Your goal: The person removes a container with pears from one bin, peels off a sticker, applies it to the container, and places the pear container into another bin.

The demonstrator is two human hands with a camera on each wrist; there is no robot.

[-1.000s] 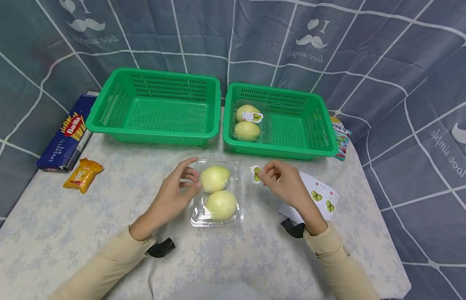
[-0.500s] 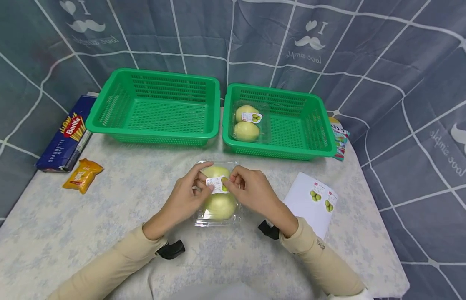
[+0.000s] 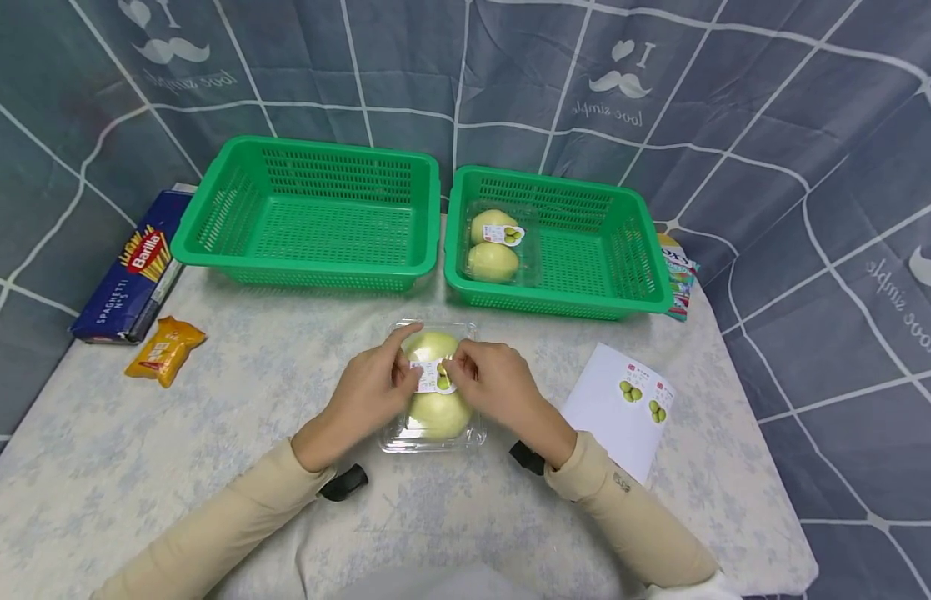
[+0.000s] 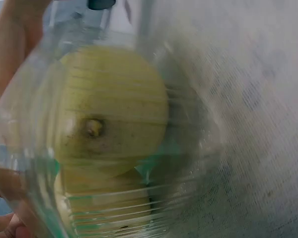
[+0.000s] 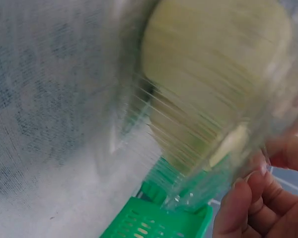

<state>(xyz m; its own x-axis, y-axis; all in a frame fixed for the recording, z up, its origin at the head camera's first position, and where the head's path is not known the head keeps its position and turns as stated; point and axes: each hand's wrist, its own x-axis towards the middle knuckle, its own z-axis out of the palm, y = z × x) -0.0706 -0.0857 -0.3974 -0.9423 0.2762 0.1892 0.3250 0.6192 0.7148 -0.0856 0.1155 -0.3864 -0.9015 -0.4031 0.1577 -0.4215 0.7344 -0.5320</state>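
Note:
A clear plastic clamshell box (image 3: 432,446) with two pale yellow-green fruits (image 3: 439,414) stands on the table in front of me. Across its lid, between the fruits, lies a white label (image 3: 426,377) with a green fruit picture. My left hand (image 3: 366,392) holds the label's left end with the thumb, its index finger stretched over the lid. At the other end, my right hand (image 3: 503,387) pinches the label, fingers curled. The right wrist view shows the curled right fingers (image 5: 237,201) beside the box; how firmly the label touches the lid cannot be seen.
A white sheet (image 3: 608,408) with more labels lies at right. Behind stand a green basket (image 3: 337,271) and a second green basket (image 3: 563,304) holding a labelled fruit box (image 3: 528,250). A spaghetti box (image 3: 127,283), an orange packet (image 3: 167,350) and a snack bag (image 3: 681,279) lie around.
My right hand has brought the label leftward from beside the box. My left hand has come over the box to the label's other end, and the label has since lowered onto the lid.

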